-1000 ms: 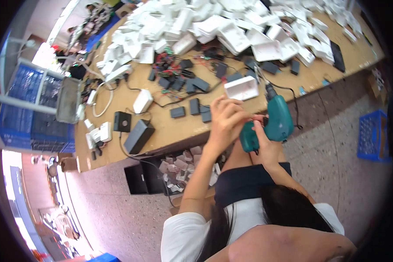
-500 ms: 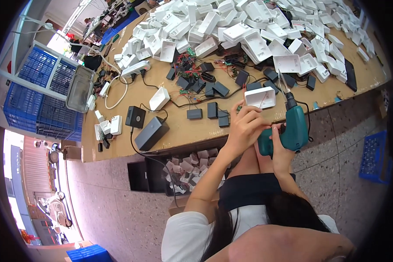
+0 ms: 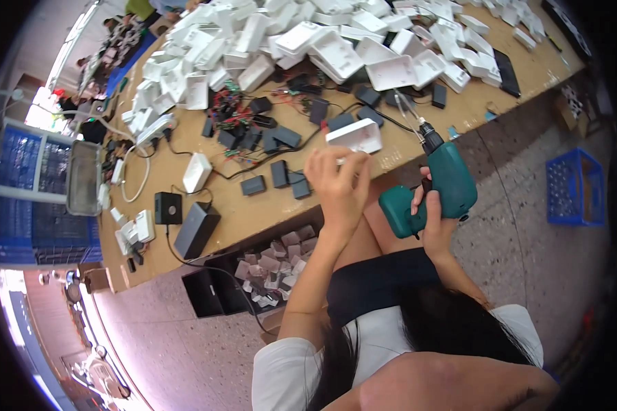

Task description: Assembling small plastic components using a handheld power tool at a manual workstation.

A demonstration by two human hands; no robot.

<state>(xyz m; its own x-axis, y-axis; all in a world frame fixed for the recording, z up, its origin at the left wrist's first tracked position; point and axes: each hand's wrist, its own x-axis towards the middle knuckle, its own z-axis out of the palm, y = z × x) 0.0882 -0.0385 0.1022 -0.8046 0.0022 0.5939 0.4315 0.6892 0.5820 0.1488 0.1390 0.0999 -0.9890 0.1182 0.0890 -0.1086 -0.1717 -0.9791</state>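
At the far left, a stack of blue crates (image 3: 20,198) is being shown beside the wooden workbench (image 3: 253,219), with a clear plastic tray (image 3: 83,178) lying at the bench's left end. Just to the right of it, a small black box (image 3: 167,207) and a dark rectangular adapter (image 3: 196,229) are being seen on the bench, a cable trailing off its front edge. Below that edge, an open black bin (image 3: 216,291) of small pale parts is being shown on the floor. Along the back of the bench, a large heap of white plastic housings (image 3: 308,41) is being seen; in front of it, black modules with coloured wires (image 3: 253,130) are lying scattered.

Near the centre, the left hand (image 3: 339,185) is being held at the front edge of the bench, its fingers curled closed around something small that cannot be made out. Just behind it, a white housing (image 3: 355,135) is lying on the bench, apart from the heap. To the right, a teal cordless drill (image 3: 435,188) is being gripped by the right hand (image 3: 432,219), closed around its handle, the bit pointing up toward the bench near the white housing. At the far right, a blue crate (image 3: 574,186) is being shown on the speckled floor.
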